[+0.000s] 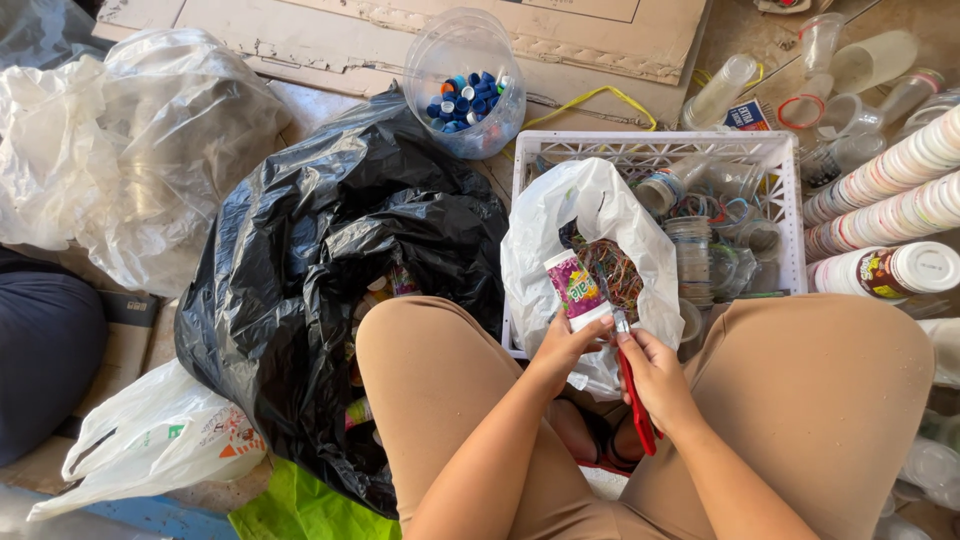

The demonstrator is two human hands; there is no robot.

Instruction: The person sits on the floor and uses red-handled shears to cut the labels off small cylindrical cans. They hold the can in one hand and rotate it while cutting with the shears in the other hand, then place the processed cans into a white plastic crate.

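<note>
Small white plastic cup with a pink-and-green printed label [577,288] gripped in left hand [562,345]; red-handled scissors [634,398] closed in right hand [655,375], blades at cup rim.

Left fingers wrapped around cup base, cup held just above the knees, over the mouth of a white plastic bag [560,225]. Right fist shut on the handles, tip touching or just beside the rim; cannot tell which. Risk, as judged: blade close to left fingertips, slip off slick plastic likely to nick them; cuttings may miss the bag. Bag just beyond the hands, holding tangled coloured strips. White lattice crate [790,200] behind it, clear cups and rings inside. Farther off, clear round tub [480,130] of blue caps. Left of the hands, open black refuse sack [300,250], more cups within. Right, stacked white cups [890,180] lying flat.
</note>
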